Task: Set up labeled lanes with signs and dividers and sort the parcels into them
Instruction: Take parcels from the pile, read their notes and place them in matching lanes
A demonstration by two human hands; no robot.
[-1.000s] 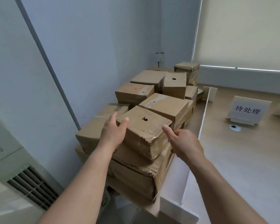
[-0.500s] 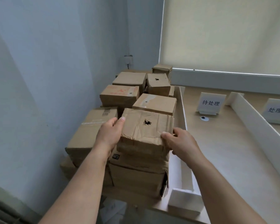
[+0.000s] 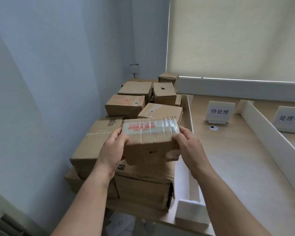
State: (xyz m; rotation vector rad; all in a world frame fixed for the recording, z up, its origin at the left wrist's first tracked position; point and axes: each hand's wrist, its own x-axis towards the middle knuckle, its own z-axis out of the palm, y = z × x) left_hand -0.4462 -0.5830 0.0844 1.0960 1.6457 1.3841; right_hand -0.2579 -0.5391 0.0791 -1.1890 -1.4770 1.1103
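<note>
A small cardboard parcel [image 3: 150,142] with a taped white and red label on its upper face is tilted toward me, lifted off the stack. My left hand [image 3: 113,150] grips its left side and my right hand [image 3: 188,147] grips its right side. Under it sits a larger brown box [image 3: 143,186], part of a pile of several parcels [image 3: 134,106] along the left wall. A white divider [image 3: 190,126] borders the pile. Two white signs with Chinese characters stand on the table: one [image 3: 219,111] in the lane beside the pile, another [image 3: 289,118] past a second divider [image 3: 272,138].
The wooden table [image 3: 237,176] stretches right of the pile. A small round white and black object [image 3: 213,127] lies in front of the nearer sign. A white foam block [image 3: 192,213] ends the first divider. A wall closes the left, a window blind the back.
Both hands closed on the top parcel, lifted it off the stack and tipped it toward me, showing its labelled face. The view swung right, revealing the second divider and sign.
</note>
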